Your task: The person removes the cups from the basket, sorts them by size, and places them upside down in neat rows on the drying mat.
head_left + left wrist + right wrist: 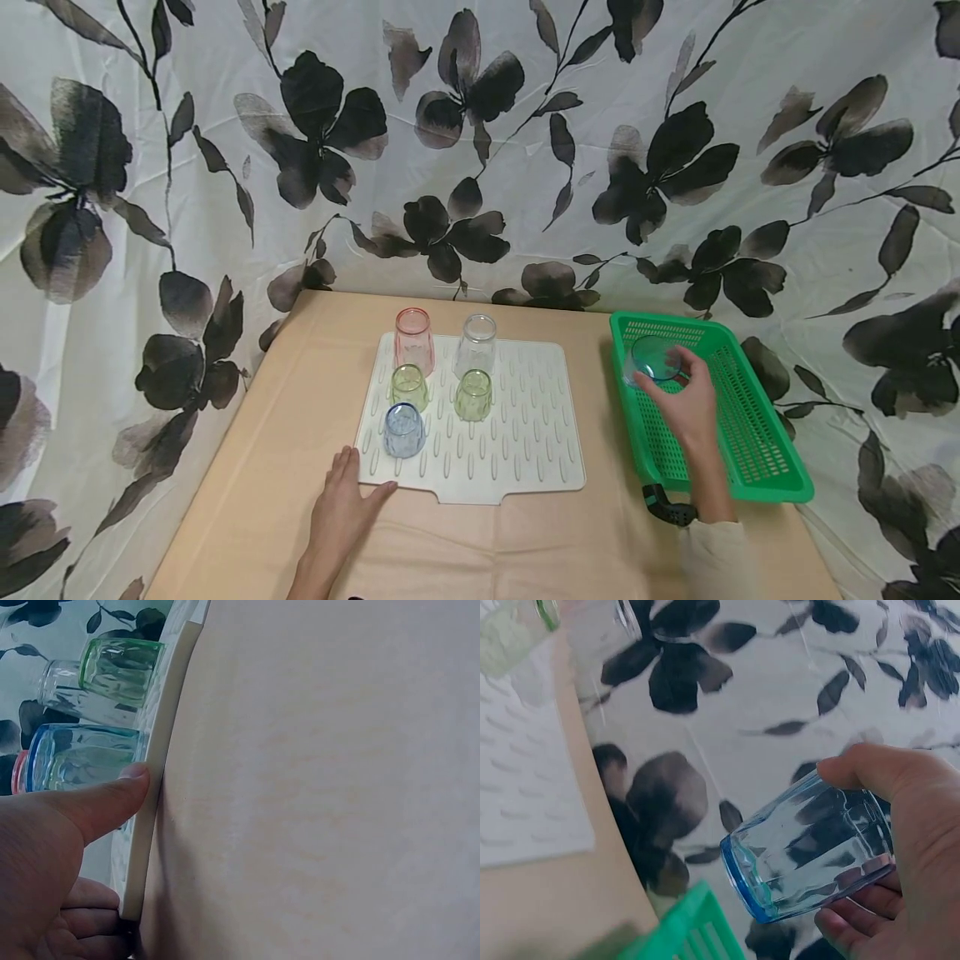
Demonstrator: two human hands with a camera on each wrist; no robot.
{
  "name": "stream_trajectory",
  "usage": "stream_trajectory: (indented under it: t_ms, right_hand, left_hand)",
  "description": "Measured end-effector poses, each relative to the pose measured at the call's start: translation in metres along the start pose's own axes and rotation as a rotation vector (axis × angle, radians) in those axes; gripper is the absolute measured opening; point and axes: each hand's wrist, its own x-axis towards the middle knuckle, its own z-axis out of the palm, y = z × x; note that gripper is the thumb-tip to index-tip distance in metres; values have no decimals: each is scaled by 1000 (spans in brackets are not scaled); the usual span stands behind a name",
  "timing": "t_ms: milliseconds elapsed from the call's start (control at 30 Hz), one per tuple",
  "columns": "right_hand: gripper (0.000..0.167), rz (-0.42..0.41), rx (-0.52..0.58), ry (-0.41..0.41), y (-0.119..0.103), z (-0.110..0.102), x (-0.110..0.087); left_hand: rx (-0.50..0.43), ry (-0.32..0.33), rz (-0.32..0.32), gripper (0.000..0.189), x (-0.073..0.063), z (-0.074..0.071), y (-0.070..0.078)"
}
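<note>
My right hand (686, 396) grips a clear drinking glass with a blue base (810, 851), thumb on one side and fingers round the other. In the head view this blue glass (651, 357) is over the far left part of a green plastic basket (776, 483). My left hand (341, 504) rests at the near left corner of a white ridged draining board (536, 475), its thumb (112, 802) touching the front edge. Closest to that hand stands an upside-down blue glass (403, 432) on the board.
Behind the blue glass on the board stand a green glass (408, 387) and a pink glass (414, 342). To their right are another green glass (473, 396) and a clear glass (476, 346). Floral cloth (555, 208) hangs behind the beige-covered table (480, 550).
</note>
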Motion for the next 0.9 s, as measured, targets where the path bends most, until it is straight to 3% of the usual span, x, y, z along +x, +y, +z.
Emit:
stream_trajectory:
  t_ms: [433, 900]
  right_hand:
    - [83, -82, 4, -129, -19, 39, -36]
    - [80, -275, 46, -253, -35, 73, -69]
  left_hand:
    - [-9, -4, -7, 97, 0, -2, 2]
    - [-47, 2, -23, 94, 1, -3, 5]
